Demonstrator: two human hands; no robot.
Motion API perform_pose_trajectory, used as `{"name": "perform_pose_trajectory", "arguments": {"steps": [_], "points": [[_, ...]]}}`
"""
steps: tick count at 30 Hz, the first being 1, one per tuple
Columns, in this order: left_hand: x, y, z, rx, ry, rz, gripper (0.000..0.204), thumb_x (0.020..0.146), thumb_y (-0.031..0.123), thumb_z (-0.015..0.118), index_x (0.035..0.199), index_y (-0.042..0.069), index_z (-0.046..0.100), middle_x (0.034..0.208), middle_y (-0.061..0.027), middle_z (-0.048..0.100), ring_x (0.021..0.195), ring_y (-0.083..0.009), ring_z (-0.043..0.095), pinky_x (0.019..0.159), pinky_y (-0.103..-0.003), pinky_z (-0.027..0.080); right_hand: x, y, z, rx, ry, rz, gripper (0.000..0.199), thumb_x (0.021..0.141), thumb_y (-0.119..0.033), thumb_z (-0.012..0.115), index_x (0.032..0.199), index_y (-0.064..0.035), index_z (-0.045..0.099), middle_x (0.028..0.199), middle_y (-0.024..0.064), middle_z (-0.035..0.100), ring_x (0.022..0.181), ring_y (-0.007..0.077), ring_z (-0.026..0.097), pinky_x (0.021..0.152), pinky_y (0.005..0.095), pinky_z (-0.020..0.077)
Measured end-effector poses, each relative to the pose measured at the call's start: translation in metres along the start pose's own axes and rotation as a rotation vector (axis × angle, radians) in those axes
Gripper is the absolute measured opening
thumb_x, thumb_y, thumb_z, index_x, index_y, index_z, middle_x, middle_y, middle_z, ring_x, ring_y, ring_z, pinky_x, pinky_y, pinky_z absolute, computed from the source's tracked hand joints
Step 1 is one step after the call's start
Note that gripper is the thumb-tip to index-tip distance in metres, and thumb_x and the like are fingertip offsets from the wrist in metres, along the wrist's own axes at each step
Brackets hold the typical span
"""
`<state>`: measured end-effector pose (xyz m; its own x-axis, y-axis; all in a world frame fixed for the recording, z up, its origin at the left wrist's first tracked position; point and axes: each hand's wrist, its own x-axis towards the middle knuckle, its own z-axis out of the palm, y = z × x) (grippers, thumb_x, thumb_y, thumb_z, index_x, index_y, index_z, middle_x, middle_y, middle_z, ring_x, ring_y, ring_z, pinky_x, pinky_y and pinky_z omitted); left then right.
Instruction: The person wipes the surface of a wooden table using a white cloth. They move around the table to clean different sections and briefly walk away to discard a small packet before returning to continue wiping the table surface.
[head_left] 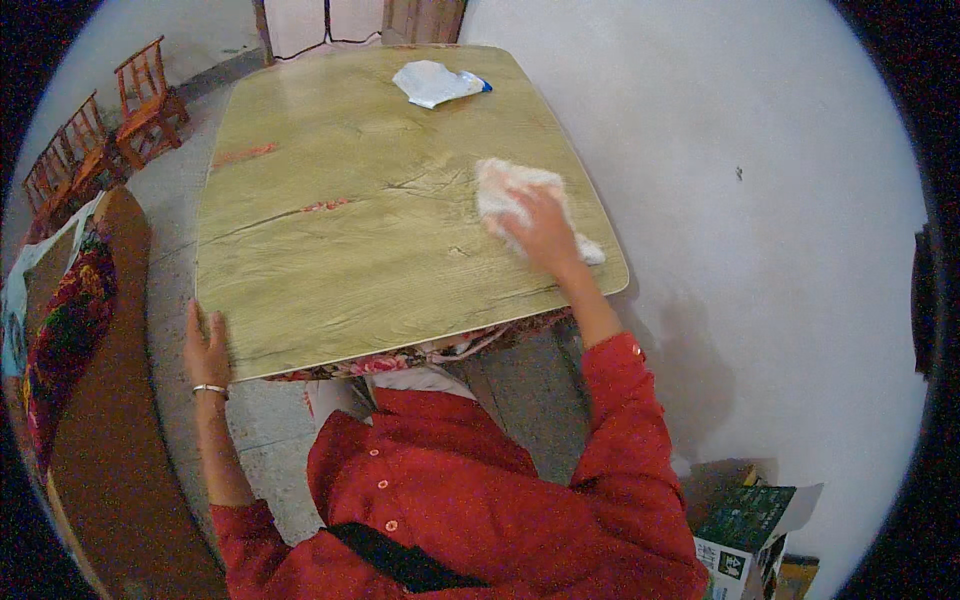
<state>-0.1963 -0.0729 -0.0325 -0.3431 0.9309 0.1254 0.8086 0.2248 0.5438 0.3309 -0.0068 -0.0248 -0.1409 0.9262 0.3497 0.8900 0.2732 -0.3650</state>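
A table (340, 270) with a pale yellow-green wood-grain top fills the middle of the view. Near its right side, my right hand (545, 230) presses down on a crumpled white cloth (493, 185). The cloth spreads out past the fingers, and one end pokes out by the wrist. My fingers there are slightly blurred. At the table's near left corner rests my left hand (207, 345), thumb and fingers apart, against the edge with nothing in it. A white and blue plastic packet (435, 83) lies on the far part of the tabletop.
Small wooden chairs (148, 100) stand on the floor at the far left. Closer on the left is a brown wooden piece of furniture (130, 420) with a colourful patterned fabric (70, 320) over it. A white wall (760, 230) runs along the right, with boxes (740, 520) at lower right.
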Motion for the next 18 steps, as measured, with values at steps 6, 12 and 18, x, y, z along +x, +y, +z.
{"name": "perform_pose_trajectory", "arguments": {"steps": [6,12,18], "points": [[0.003,-0.003,0.011,-0.05,0.05,0.047,0.053,0.089,0.031,0.055,0.133,0.005,0.041,0.126,-0.0208,0.051,0.116,-0.0321,0.051,0.095,-0.036,0.04,0.049,0.003,0.033,-0.036,0.068,0.051,0.056,0.078,-0.045,0.061,0.122,-0.0102,0.054,0.119,0.0215,0.053,0.113,0.0377,0.046,0.098,0.046,0.0337],[-0.001,-0.006,0.005,-0.03,0.038,0.023,0.054,0.088,0.034,0.055,0.132,0.005,0.041,0.125,-0.021,0.052,0.114,-0.0327,0.052,0.094,-0.037,0.04,0.003,-0.102,0.033,0.162,-0.085,-0.325,0.05,0.076,-0.037,0.066,0.12,-0.014,0.057,0.124,0.0145,0.051,0.116,0.0335,0.046,0.099,0.0418,0.0359],[0.002,-0.015,0.012,-0.093,0.031,0.025,0.054,0.089,0.032,0.055,0.133,0.004,0.041,0.127,-0.0201,0.05,0.117,-0.0311,0.05,0.096,-0.036,0.039,-0.044,-0.042,-0.005,0.155,-0.097,-0.253,0.045,0.078,-0.038,0.064,0.119,-0.0193,0.057,0.123,0.0148,0.051,0.116,0.036,0.045,0.099,0.0449,0.0369]]}}
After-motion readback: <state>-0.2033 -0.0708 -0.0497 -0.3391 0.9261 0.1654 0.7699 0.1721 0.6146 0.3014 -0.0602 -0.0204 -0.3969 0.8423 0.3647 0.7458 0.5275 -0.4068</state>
